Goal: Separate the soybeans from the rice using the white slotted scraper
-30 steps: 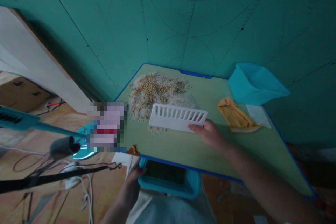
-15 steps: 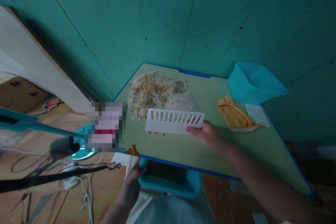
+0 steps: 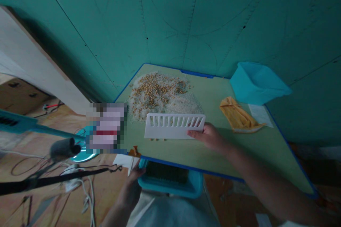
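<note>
My right hand (image 3: 214, 139) is closed around the right end of a white slotted plastic divider (image 3: 167, 133), thumb on its near face. The divider stands on edge on the tabletop, tilted, along the near side of a spread of pale grains (image 3: 186, 103). Round yellow-brown beans (image 3: 154, 87) lie scattered through the grains, thickest at the far left. A few beans sit just in front of the divider's lower edge. My left hand (image 3: 135, 179) grips the left end of a teal tub (image 3: 170, 190) below the table's front edge; its inside looks dark.
The blue-edged table (image 3: 255, 163) meets a green wall. At its right are an orange cloth (image 3: 239, 118), a white paper (image 3: 261, 115) and a teal bin (image 3: 257, 85). An orange scrap (image 3: 134, 151) lies at the front edge. Cables and a black pole (image 3: 53, 182) are at left.
My right hand has drawn the divider a little toward me and slightly left. My left hand stays on the tub.
</note>
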`<control>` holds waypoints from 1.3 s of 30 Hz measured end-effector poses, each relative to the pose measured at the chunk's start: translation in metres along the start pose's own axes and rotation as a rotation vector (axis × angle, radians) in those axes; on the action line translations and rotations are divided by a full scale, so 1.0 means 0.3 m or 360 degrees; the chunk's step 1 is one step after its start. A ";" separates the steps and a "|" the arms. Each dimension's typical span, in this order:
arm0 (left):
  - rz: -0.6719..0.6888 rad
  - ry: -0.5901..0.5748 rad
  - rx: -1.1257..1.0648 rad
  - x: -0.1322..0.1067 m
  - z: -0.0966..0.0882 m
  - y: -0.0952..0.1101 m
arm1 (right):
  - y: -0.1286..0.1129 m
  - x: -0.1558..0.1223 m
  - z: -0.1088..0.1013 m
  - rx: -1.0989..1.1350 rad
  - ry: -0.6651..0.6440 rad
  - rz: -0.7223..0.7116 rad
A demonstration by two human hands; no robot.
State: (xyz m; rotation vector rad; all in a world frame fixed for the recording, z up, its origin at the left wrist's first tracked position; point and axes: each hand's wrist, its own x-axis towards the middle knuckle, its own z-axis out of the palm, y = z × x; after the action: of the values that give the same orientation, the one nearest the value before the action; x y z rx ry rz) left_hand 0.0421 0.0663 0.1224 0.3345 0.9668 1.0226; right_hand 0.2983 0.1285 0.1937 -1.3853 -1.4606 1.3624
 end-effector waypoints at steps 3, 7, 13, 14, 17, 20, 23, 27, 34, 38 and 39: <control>0.0015 -0.0005 0.0007 -0.004 0.003 0.005 | -0.003 0.000 -0.002 -0.0002 -0.0026 0.0031; -0.0003 -0.0005 -0.0007 -0.012 0.006 0.009 | -0.004 0.000 -0.001 -0.0046 -0.0042 0.0023; -0.0016 0.0079 -0.0026 -0.017 -0.003 0.010 | -0.002 -0.003 -0.004 -0.0064 -0.0139 0.0023; -0.0014 0.0079 -0.0020 -0.017 -0.007 0.011 | -0.001 -0.003 -0.006 -0.0099 -0.0159 0.0016; -0.0002 0.0071 0.0010 -0.016 -0.017 0.016 | -0.001 -0.008 -0.013 -0.0188 -0.0200 -0.0002; -0.0005 0.0105 -0.0013 -0.016 -0.023 0.020 | -0.009 -0.017 -0.021 -0.0203 -0.0288 -0.0009; -0.0020 0.0141 -0.0060 -0.017 -0.022 0.020 | -0.028 -0.030 -0.031 -0.0254 -0.0373 -0.0027; -0.0071 0.0123 -0.0075 -0.016 -0.018 0.017 | -0.051 -0.041 -0.045 -0.0300 -0.0531 -0.0076; -0.0120 0.0035 -0.0060 -0.013 -0.002 0.011 | -0.069 -0.052 -0.056 -0.0442 -0.0689 -0.0151; -0.0142 0.0025 -0.0096 -0.013 0.018 0.016 | -0.080 -0.073 -0.056 -0.0704 -0.0731 -0.0089; -0.0147 0.0031 -0.0101 -0.013 0.020 0.017 | -0.081 -0.078 -0.056 -0.0778 -0.0724 -0.0078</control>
State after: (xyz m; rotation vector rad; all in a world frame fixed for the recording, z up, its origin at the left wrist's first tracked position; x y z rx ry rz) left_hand 0.0435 0.0668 0.1311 0.2257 0.9567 0.9715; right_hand 0.3129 0.1124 0.2244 -1.3620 -2.2291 1.4060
